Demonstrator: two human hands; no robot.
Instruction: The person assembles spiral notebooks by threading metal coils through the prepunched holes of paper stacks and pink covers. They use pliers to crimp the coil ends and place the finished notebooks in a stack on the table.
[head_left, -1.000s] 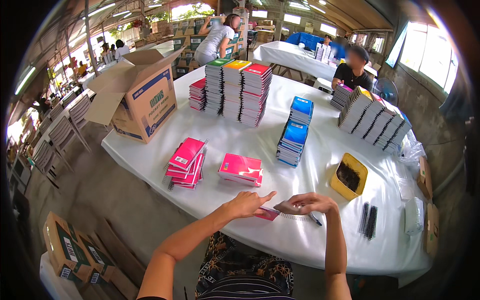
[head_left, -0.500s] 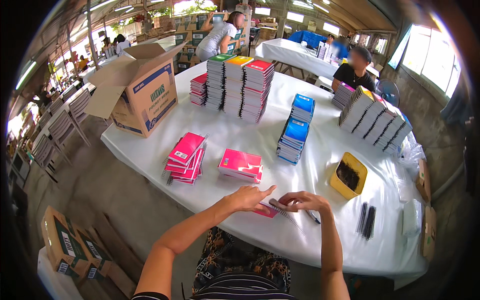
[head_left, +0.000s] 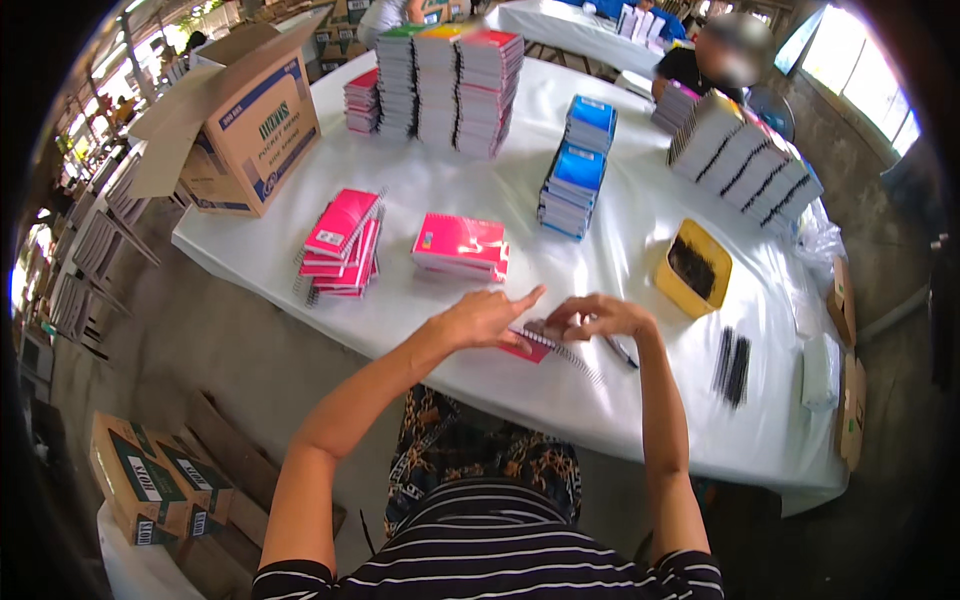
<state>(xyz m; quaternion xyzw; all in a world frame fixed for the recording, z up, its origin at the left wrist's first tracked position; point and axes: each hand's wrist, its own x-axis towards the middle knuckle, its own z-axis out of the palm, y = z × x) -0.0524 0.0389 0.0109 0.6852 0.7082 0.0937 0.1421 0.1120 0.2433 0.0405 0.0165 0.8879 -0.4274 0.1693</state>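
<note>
At the near edge of the table my left hand (head_left: pixel 488 318) presses a small pink notebook (head_left: pixel 530 351) down, thumb on its cover and index finger stretched out. Most of that notebook is hidden under the hand. A thin spiral wire coil (head_left: pixel 572 360) runs along its edge, and its loose end sticks out to the lower right. My right hand (head_left: pixel 600 316) pinches at the coil from above, beside the left fingertips. Just right of it lies a dark pen (head_left: pixel 622 352). Beyond my hands sits a neat pile of pink notebooks (head_left: pixel 460 243).
Leftward are a loose pink notebook stack (head_left: pixel 342 240) and an open carton (head_left: pixel 255 140). Tall notebook stacks (head_left: pixel 435 95), blue notebooks (head_left: pixel 572 185) and white-edged stacks (head_left: pixel 740 165) stand farther off. A yellow tub (head_left: pixel 692 270) and black coils (head_left: pixel 733 367) lie right. A person (head_left: pixel 700 70) sits opposite.
The view has tipped downward, so the table appears higher in the picture. Both hands stay at the notebook; more of the coil now shows along its edge.
</note>
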